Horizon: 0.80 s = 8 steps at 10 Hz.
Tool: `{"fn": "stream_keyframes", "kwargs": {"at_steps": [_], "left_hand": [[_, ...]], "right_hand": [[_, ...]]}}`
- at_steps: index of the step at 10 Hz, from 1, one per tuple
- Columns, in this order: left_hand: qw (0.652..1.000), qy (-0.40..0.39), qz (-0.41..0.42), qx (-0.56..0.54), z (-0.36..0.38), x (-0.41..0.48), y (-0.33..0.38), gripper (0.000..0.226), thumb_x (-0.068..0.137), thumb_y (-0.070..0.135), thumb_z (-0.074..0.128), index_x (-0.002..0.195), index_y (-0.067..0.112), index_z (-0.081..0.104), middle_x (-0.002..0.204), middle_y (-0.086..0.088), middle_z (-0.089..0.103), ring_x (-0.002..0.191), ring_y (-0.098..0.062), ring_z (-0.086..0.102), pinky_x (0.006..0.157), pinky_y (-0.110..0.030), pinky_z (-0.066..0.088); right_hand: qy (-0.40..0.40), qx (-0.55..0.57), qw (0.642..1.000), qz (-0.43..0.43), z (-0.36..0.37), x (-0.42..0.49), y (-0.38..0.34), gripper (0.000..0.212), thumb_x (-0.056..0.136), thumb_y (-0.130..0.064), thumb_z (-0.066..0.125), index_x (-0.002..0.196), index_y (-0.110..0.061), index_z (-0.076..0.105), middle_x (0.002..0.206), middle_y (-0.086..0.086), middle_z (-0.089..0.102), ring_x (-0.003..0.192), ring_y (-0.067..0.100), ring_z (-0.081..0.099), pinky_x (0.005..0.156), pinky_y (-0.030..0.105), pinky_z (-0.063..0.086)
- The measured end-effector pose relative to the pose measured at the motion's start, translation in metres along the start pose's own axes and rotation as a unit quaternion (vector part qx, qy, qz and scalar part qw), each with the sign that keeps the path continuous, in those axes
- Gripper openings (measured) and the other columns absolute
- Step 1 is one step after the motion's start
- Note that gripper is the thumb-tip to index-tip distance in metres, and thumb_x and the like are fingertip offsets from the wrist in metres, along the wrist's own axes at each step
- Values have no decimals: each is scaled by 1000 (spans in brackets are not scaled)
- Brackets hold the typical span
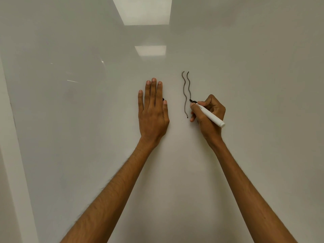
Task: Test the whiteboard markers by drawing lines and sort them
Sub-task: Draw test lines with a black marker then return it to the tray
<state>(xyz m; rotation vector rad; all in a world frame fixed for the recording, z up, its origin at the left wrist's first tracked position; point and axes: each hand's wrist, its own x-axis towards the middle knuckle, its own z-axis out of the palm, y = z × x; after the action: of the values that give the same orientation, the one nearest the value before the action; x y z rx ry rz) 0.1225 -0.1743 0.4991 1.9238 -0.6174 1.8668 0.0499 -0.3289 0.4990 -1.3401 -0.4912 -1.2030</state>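
The whiteboard (pixel 245 67) fills the view, glossy and pale, and two ceiling-light reflections (pixel 143 11) shine near its top edge. Its left edge runs down beside a strip of wall (pixel 10 155).

The left hand (pixel 153 111) lies flat on the middle of the board, released, with its four fingers straight and close together. A small dark thing (pixel 163 99) peeks out by the thumb, and I cannot tell what it is.

The right hand (pixel 208 113) sits just beside it, curled round one white marker (pixel 210 115) in a writing grip. The black tip touches the board and the blunt end points towards the lower right. There is print on the barrel, too small to read.

I count two wavy grey lines (pixel 184 95), side by side between the hands. The left one is longer, and the right one ends at the marker tip.
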Motion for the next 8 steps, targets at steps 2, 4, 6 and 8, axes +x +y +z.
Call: {"fn": "stream_keyframes", "kwargs": {"at_steps": [2, 4, 6, 8], "left_hand": [[1000, -1, -1, 0, 1, -1, 0, 54, 105, 20, 31, 155, 3, 23, 163, -14, 20, 152, -27, 14, 125, -46, 10], [1000, 0, -1, 0, 1, -1, 0, 54, 105, 20, 32, 155, 3, 22, 163, -14, 20, 152, -27, 14, 125, -46, 9], [1000, 1, -4, 0, 1, -1, 0, 54, 105, 19, 34, 155, 4, 22, 163, -14, 19, 153, -27, 13, 125, -46, 9], [1000, 0, -7, -3, 0, -2, 2, 53, 105, 18, 33, 155, 4, 23, 163, -13, 19, 153, -26, 13, 125, -46, 11]], "right_hand": [[-18, -4, 1000, 19, -6, -10, 0, 29, 86, 7, 66, 70, -3, 44, 76, 31, 63, 52, 32, 61, 43, 19, 42], [-35, -18, 998, 43, -13, -16, 4, 35, 85, 7, 67, 68, -11, 42, 67, 20, 59, 44, 18, 59, 40, 17, 40], [-63, -39, 996, 49, -20, -15, 9, 30, 86, 5, 67, 72, -4, 43, 60, 14, 57, 40, 19, 57, 39, 19, 39], [-61, 2, 994, 93, -21, -8, 0, 39, 85, 7, 65, 65, -12, 38, 54, 14, 57, 34, 22, 49, 35, 18, 32]]}}
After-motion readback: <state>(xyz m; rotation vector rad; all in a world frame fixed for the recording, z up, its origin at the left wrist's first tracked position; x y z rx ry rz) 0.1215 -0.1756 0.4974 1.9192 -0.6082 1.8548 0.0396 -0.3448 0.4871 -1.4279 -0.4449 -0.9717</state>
